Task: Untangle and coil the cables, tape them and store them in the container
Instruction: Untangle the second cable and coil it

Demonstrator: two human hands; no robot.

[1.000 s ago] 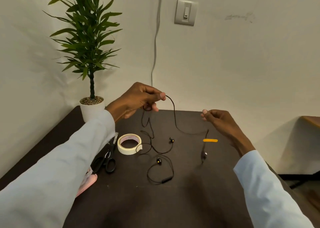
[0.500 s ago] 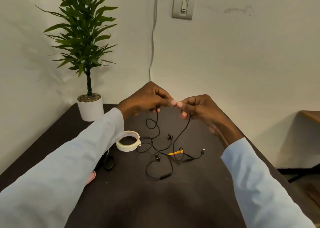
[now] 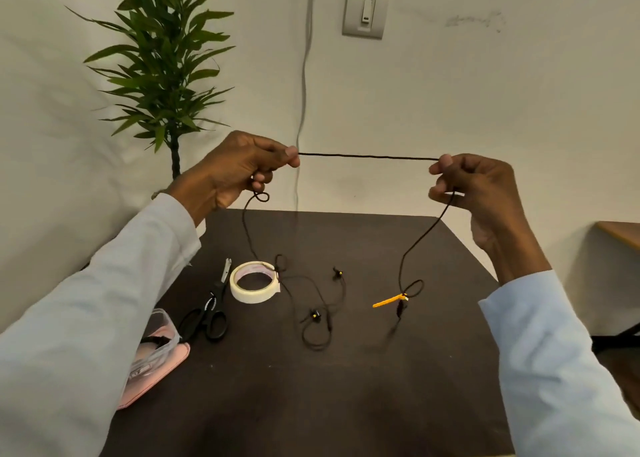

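Observation:
A thin black cable (image 3: pixel 367 156) is stretched taut and level between my two raised hands. My left hand (image 3: pixel 239 169) pinches one end of that span, and my right hand (image 3: pixel 474 186) pinches the other. From the right hand the cable drops to a small loop with a yellow tie (image 3: pixel 389 301) and a dangling plug. From the left hand it hangs with a small kink down to the dark table (image 3: pixel 346 387). Tangled black earphones (image 3: pixel 317 314) lie there. A clear container (image 3: pixel 152 345) sits on a pink lid at the left edge, half hidden by my sleeve.
A roll of cream masking tape (image 3: pixel 255 282) and black scissors (image 3: pixel 207 314) lie left of the earphones. A potted plant (image 3: pixel 162 68) stands at the table's back left corner. A grey wire (image 3: pixel 303 75) runs down the wall. A wooden surface (image 3: pixel 620 231) shows at the right.
My hands met in front of me half a second ago and have since pulled apart and risen, drawing the cable straight. The yellow tie end has moved right and lifted.

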